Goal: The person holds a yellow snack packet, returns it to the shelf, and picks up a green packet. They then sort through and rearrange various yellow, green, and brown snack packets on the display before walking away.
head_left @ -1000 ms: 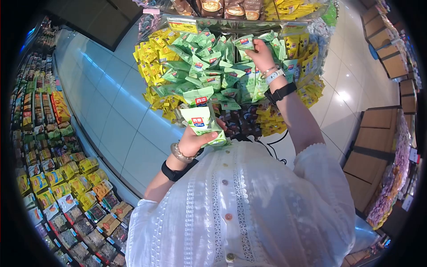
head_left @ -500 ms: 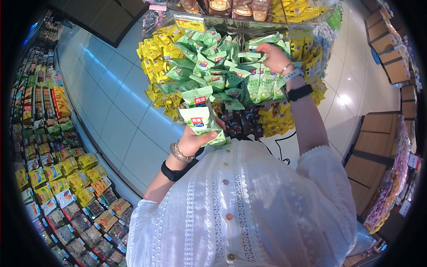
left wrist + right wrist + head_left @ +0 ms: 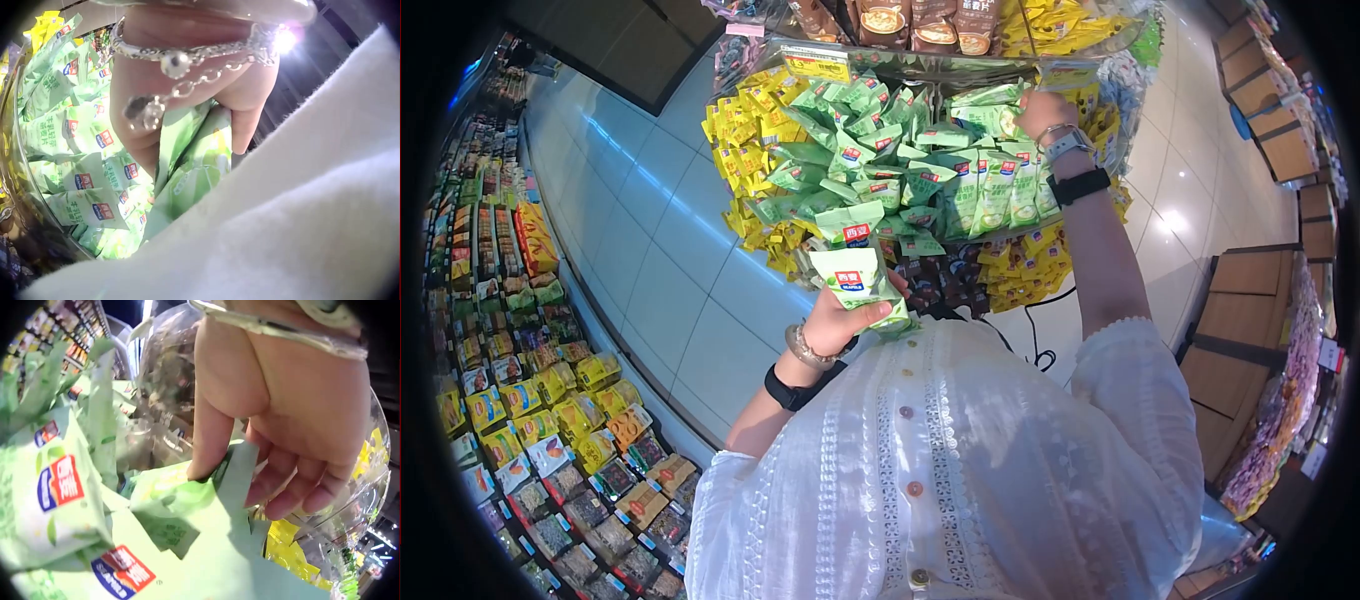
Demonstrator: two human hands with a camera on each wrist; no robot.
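My left hand [image 3: 836, 322] grips green snack packets [image 3: 847, 272] with red-and-blue logos, held upright in front of the chest. The thumb lies across the front one, and two top edges show. In the left wrist view, the folded green packets [image 3: 203, 156] sit between thumb and fingers. At the right of the display bin, my right hand [image 3: 1046, 113] pinches the end of a green packet [image 3: 992, 121] lying behind a row of upright ones [image 3: 995, 185]. The right wrist view shows thumb and fingers on either side of that packet's edge [image 3: 240, 469].
Loosely piled green packets [image 3: 850, 150] fill the bin's left part. Yellow packets [image 3: 750, 125] flank it, and brown packets [image 3: 935, 275] hang below the front. A price card [image 3: 815, 65] stands behind. Stocked shelves [image 3: 550, 420] run along the left, and cartons [image 3: 1235, 310] stand at right.
My right hand has shifted rightward across the bin, uncovering more of the upright green packets. The packet at its fingers now lies flatter behind the row. The left hand keeps its grip nearly in place.
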